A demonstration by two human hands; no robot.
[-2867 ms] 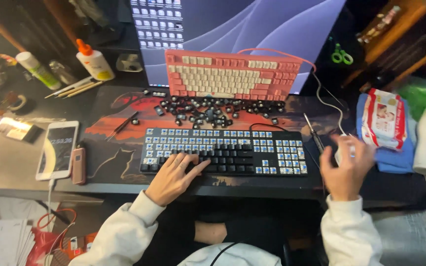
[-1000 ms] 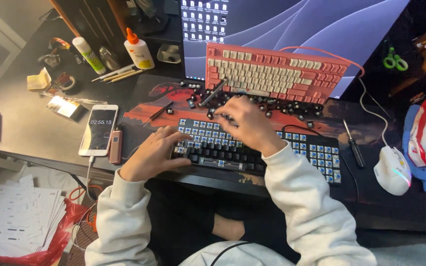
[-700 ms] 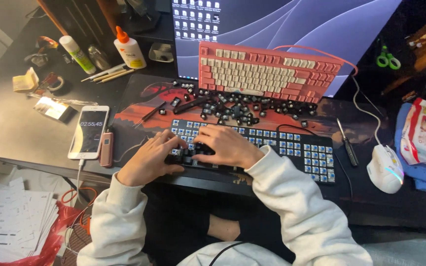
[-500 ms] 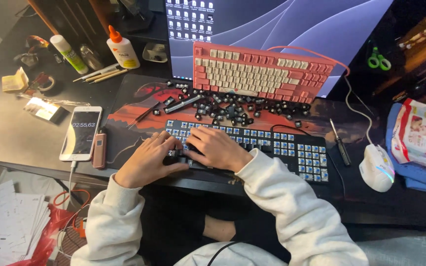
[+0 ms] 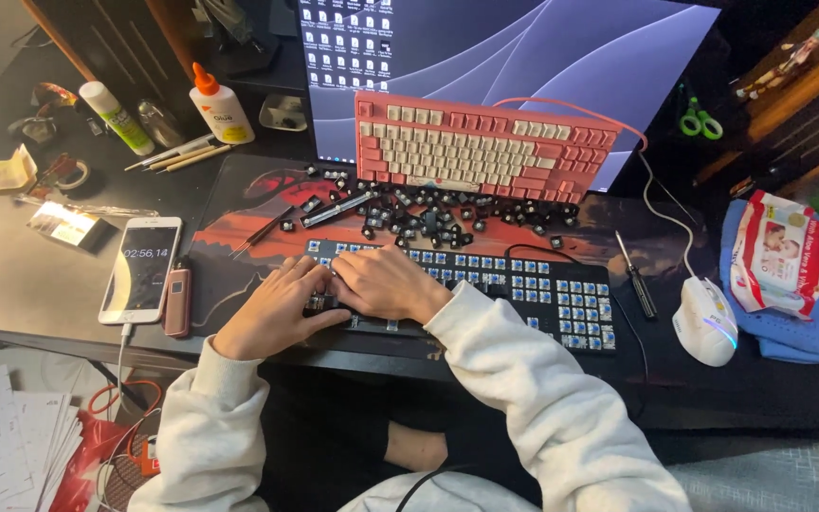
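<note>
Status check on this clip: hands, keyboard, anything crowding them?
Left hand and right hand both on the blue keyboard, left end. Loose black keycaps scattered just behind. Pink keyboard propped against the monitor.

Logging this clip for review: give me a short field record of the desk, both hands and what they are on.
left hand: resting on left end of the dark keyboard
right hand: beside it, fingers on the same keys
loose keycaps: scattered behind that keyboard
pink keyboard: propped against the monitor
phone: left, screen lit
mouse: right, untouched
</note>
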